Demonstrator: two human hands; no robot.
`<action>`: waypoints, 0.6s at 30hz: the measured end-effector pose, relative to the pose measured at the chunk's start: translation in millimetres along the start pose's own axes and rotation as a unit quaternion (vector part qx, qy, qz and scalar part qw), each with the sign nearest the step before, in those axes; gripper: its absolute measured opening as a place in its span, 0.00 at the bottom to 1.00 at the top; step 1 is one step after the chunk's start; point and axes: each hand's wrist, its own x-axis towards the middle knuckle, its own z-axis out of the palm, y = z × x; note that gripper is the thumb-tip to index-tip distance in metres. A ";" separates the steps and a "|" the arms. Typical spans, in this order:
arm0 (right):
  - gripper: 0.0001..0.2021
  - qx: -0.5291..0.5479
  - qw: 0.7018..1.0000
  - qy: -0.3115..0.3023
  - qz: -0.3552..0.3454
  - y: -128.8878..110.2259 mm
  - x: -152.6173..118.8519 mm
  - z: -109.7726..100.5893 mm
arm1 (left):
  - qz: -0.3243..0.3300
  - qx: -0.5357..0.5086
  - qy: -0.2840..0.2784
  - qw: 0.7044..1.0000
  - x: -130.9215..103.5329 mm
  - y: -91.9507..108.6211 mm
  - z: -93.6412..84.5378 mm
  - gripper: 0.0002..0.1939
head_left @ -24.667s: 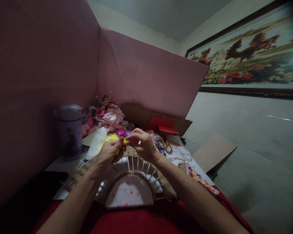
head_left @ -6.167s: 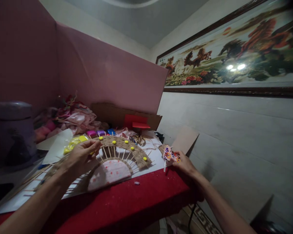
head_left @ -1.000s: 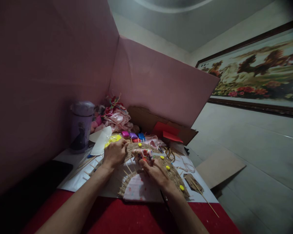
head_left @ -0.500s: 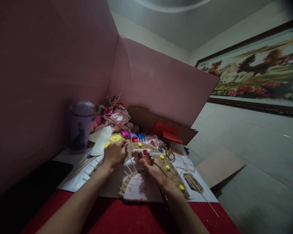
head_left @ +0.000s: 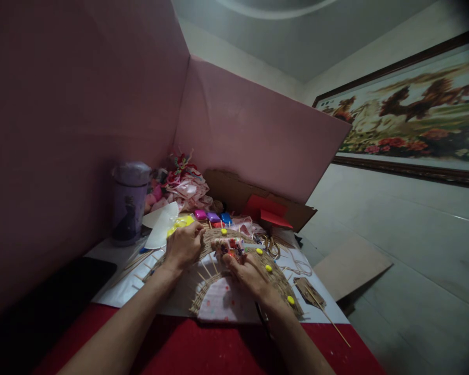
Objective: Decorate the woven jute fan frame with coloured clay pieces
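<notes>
1 pkt point(head_left: 181, 223), yel. inside, nr L hand point(head_left: 183, 247)

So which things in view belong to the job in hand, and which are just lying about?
Seemingly in use:
flower-patterned tool in the right hand
woven arc
yellow dots on the arc

Apparently just lying about:
purple canister
pink heap
red paper

My left forearm point(head_left: 135, 312) and right forearm point(head_left: 289, 333) are bare as far as they show, slim near the wrists and broadening smoothly toward me. My left hand point(head_left: 183, 247) and right hand point(head_left: 253, 277) are bare too, with rounded backs and slender fingers point(head_left: 198, 229), their finer detail lost in dimness.
</notes>
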 end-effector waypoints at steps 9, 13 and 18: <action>0.24 0.015 1.000 0.002 -0.002 -1.2 -1.0 -0.7 | 0.001 -0.003 -0.004 1.000 -0.1 0.4 -1.3 0.13; 0.24 0.037 0.999 -0.002 -0.014 0.2 -0.1 0.0 | 0.000 0.001 -0.001 1.000 0.3 0.8 -1.4 0.13; 0.24 0.058 0.998 -0.028 -0.023 -2.4 -1.3 -2.6 | 0.002 0.009 0.002 1.000 0.2 0.2 -1.0 0.13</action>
